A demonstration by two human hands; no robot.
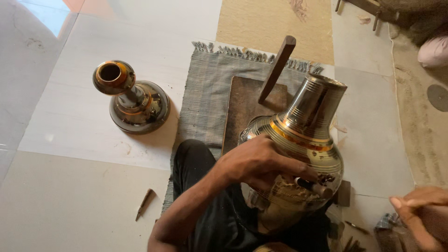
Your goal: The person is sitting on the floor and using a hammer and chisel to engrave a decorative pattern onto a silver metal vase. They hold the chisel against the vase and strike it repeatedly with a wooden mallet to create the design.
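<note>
- brass vase (298,140) steadied on lap; engraving tool (311,185) gripped by left hand (254,165)
- right hand (420,212) empty, fingers loose
- tool tip should be kept pressed firmly, vase unmoved

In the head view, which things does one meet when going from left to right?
Small brass vase on the floor → small tool → grey mat → left hand → large brass vase → right hand.

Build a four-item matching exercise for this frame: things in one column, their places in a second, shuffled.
1. brass vase
2. dark vase
3. small tool on the floor
4. wooden stick

A. stands alone on the tiles, far left
B. leans over the wooden board
C. under the left hand
D. lies on the tile beside the mat's lower left corner

Pairs: 1-C, 2-A, 3-D, 4-B
</note>
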